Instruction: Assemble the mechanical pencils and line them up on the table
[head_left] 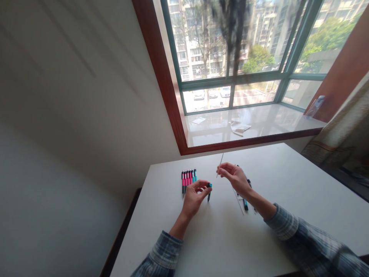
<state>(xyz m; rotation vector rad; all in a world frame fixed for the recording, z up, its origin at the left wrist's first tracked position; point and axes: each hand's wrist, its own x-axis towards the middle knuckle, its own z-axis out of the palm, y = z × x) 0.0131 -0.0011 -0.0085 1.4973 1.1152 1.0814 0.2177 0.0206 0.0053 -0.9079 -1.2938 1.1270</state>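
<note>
My left hand (194, 197) pinches a short dark pen part with a teal end (210, 186), its narrow tip pointing down at the table. Between the closed fingertips of my right hand (235, 177) is a thin pale rod (221, 159), slanting upward. A row of several pens (187, 181), some pink and some teal with black ends, lies side by side beyond my left hand. Under and beside my right wrist are a teal and black pen part (245, 204), thin white rods (240, 204) and other dark pieces, partly hidden by the hand.
The white table (225, 238) stands against the wall below a red-brown window frame (230, 146). On the sill are a crumpled white paper or bag (239, 127) and a clear bottle (315, 105). A curtain (340, 111) hangs at the right.
</note>
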